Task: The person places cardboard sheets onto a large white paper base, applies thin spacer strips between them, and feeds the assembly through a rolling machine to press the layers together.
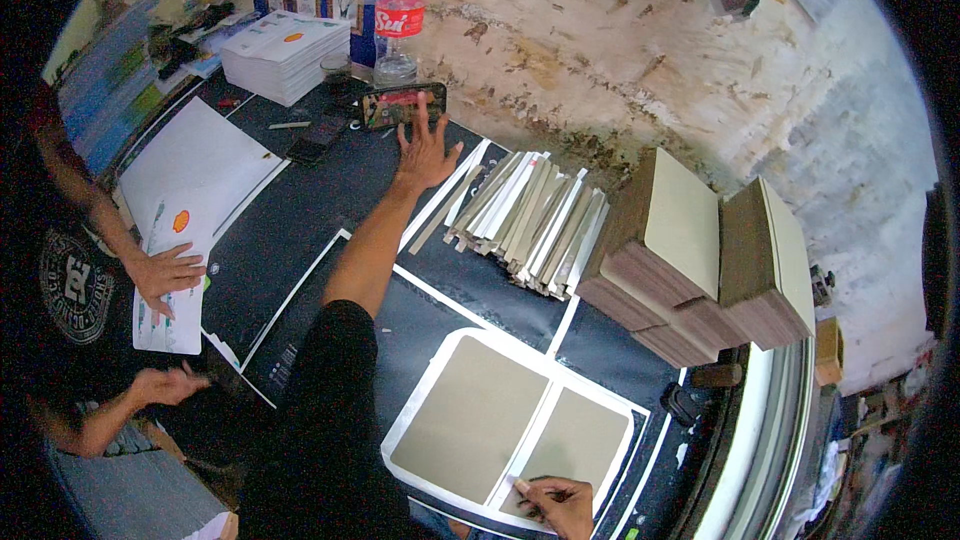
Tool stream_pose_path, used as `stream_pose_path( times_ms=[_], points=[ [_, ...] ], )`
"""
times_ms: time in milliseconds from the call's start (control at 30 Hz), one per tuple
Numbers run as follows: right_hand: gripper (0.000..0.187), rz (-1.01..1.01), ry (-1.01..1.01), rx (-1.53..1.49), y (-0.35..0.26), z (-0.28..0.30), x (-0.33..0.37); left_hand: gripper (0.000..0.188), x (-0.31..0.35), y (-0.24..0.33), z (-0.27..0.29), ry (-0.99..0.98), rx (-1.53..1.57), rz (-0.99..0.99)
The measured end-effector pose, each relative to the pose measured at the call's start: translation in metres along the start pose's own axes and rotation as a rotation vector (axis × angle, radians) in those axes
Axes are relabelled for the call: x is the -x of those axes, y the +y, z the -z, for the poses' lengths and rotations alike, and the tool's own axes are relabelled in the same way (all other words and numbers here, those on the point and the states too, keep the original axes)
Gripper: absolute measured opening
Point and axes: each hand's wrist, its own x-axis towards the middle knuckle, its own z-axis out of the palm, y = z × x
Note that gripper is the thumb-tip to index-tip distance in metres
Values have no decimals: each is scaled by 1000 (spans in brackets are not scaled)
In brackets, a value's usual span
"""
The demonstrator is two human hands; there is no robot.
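Note:
My left arm stretches across the table, and my left hand (428, 152) is open with its fingers spread, a fingertip against the screen of a phone (385, 107) propped on its side. Close to me, my right hand (560, 505) has its fingers bent and pressed together at the near end of a narrow white strip (527, 440). That strip runs between a larger grey board (468, 410) and a smaller grey board (580, 435). Both boards lie on a white sheet (405, 430) with trimmed corners, its margin showing around them.
Loose strips (530, 215) lie in a heap beyond the boards. Tall stacks of cut board (665, 240) stand at the right. A co-worker's hand (165, 275) presses a printed sheet (200, 180) at the left. A bottle (398, 25) and a paper stack (285, 55) stand behind.

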Motion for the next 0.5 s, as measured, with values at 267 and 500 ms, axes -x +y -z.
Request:
stream_pose_path(
  times_ms=[267,500],
  points=[
    [35,331,136,-101,-37,13,13,61,3,16,-22,45,-49,-39],
    [89,1187,-128,-953,-235,17,80,65,-5,14,-21,48,-182,-19]
  ],
)
